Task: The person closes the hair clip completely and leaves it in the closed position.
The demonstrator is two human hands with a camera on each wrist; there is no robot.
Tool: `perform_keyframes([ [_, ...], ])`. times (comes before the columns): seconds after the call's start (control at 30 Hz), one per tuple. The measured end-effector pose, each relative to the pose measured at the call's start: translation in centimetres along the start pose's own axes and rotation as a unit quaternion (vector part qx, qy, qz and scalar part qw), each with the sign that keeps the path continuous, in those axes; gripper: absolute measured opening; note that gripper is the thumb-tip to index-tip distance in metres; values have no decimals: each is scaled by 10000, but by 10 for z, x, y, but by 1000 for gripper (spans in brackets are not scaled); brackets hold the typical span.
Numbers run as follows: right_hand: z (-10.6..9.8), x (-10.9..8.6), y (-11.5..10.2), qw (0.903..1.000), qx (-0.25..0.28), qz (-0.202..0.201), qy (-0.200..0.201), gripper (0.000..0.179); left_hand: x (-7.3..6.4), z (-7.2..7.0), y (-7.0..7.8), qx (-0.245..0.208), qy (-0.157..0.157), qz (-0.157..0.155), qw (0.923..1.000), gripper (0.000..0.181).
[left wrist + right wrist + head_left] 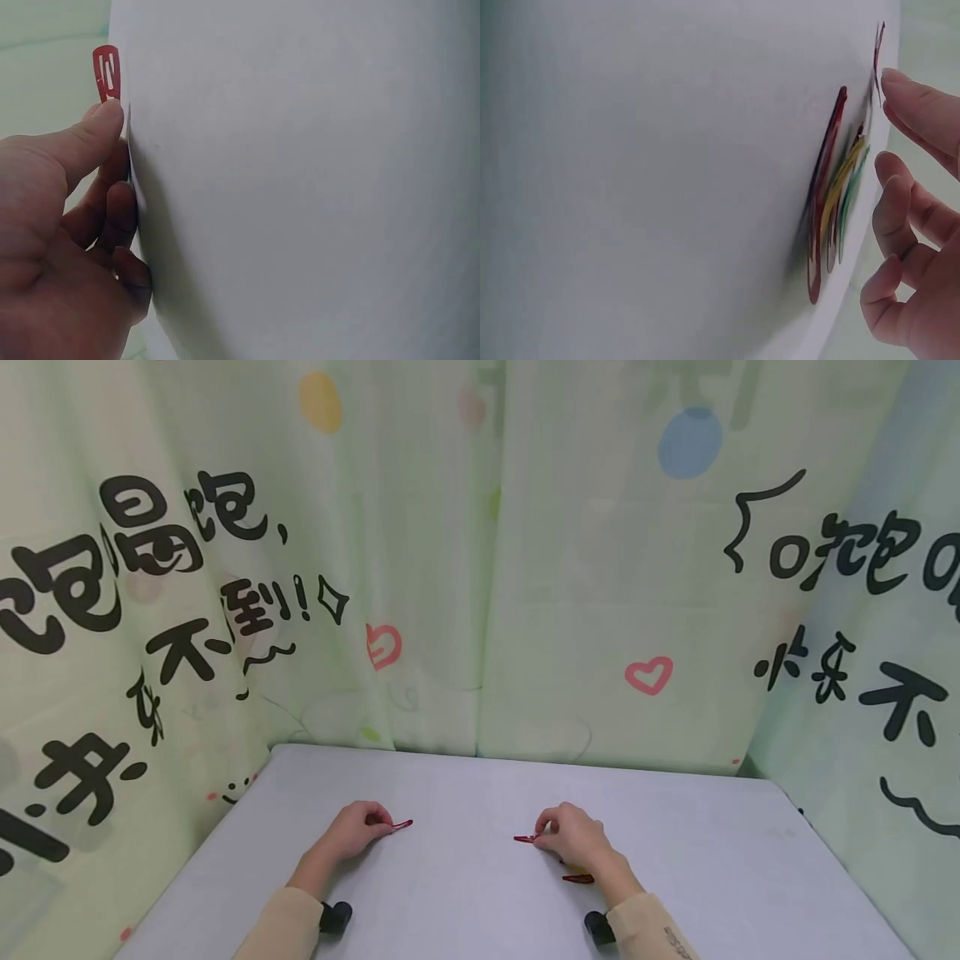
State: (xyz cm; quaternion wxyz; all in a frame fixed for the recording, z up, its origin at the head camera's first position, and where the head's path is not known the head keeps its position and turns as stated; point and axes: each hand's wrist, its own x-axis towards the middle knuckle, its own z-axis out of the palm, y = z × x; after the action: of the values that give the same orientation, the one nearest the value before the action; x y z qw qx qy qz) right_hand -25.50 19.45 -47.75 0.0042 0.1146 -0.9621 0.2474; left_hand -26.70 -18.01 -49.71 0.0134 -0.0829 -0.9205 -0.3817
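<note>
My left hand (358,828) pinches the narrow end of a red snap hair clip (97,69) between thumb and forefinger; its wide slotted end points away from the fingertips in the left wrist view. Across the table, my right hand (576,837) has thumb and forefinger at the near end of another red hair clip (522,839), which sticks out to the left. Beneath that hand lies a small group of hair clips: a dark red one (826,199), a yellow one (843,180) and a green one (850,206). The palm and wrist partly hide them in the head view.
A white-covered table (450,893) spreads under both hands. Printed pale green curtains (570,568) hang behind it and on both sides. Black wrist-worn devices (336,917) sit below each wrist, close over the tabletop.
</note>
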Motion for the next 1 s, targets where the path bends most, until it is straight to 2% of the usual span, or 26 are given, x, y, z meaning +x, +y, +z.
perform_keyframes([
  [0.27,-13,-6,-4,9998,74,-5,189,8,1,0,5,-272,109,30,9996,10],
  [0.47,-17,-12,-8,9993,192,23,333,5,-3,3,21,-755,198,110,9969,5],
  [0.7,-20,-18,-19,9982,231,-219,510,9,-7,12,44,-1297,341,427,9901,6],
  [1.0,-24,-25,-39,9943,625,-516,691,17,-16,29,70,-1914,16,683,9791,5],
])
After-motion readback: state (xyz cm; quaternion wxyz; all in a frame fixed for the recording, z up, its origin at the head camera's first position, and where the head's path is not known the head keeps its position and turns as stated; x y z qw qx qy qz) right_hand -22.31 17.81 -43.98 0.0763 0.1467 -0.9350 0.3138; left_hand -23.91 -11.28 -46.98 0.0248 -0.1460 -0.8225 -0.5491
